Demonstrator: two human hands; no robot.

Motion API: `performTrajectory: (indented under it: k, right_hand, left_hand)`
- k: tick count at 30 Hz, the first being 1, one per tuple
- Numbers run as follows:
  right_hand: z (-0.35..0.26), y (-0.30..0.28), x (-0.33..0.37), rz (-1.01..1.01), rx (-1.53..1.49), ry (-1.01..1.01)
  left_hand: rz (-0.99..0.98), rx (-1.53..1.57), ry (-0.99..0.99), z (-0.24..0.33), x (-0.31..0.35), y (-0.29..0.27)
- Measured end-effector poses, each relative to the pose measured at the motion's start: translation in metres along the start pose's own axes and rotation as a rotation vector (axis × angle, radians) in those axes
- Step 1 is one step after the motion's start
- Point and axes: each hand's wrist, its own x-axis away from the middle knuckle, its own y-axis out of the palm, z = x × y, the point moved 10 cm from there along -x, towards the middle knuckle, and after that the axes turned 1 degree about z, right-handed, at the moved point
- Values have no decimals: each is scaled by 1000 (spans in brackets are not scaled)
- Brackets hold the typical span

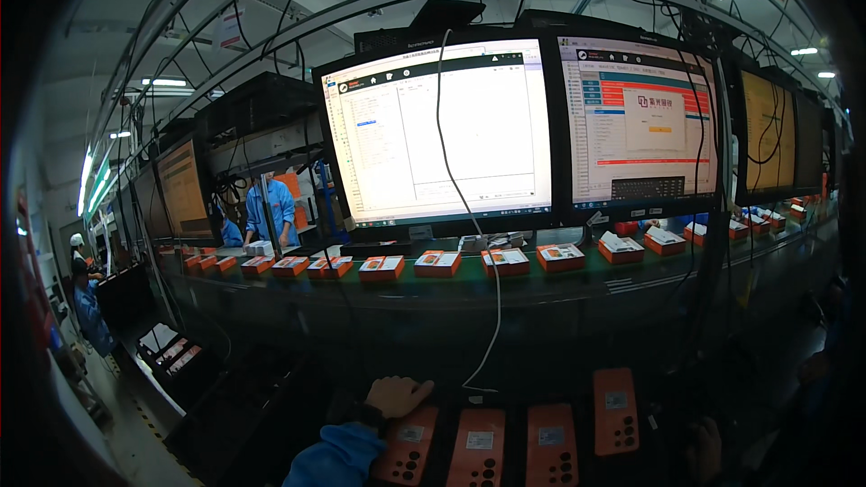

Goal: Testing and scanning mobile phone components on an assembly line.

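Note:
My left hand (397, 395), in a blue sleeve (338, 455), is at the top end of the leftmost reddish phone (406, 451). Its thumb stretches out to the right, away from the other fingers, which are foreshortened; I see nothing held. To the right, more reddish phones lie back up, a second (475, 469), a third (552, 464) and a fourth (616, 437) set slightly farther away. Each carries a pale label and round dark camera lenses. My right hand (705, 451) is in deep shadow right of the fourth phone, its fingers too dark to make out.
A white cable (497, 325) hangs past the lit monitor (442, 144) to the dark worktop. Another monitor (642, 140) stands beside it. Beyond, orange boxes (382, 271) line a green conveyor (523, 284). A person in blue (271, 207) stands behind it; a black bin (171, 352) is at left.

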Motion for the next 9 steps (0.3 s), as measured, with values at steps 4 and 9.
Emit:
performTrajectory:
  k: [4,9]
  right_hand:
    - [-1,-1,-2,-1,3,-11]
    - [28,5,12,141,-64,108]
  left_hand:
    - [-28,8,-22,-1,-1,1]
    - [-50,75,-127,-7,-2,2]
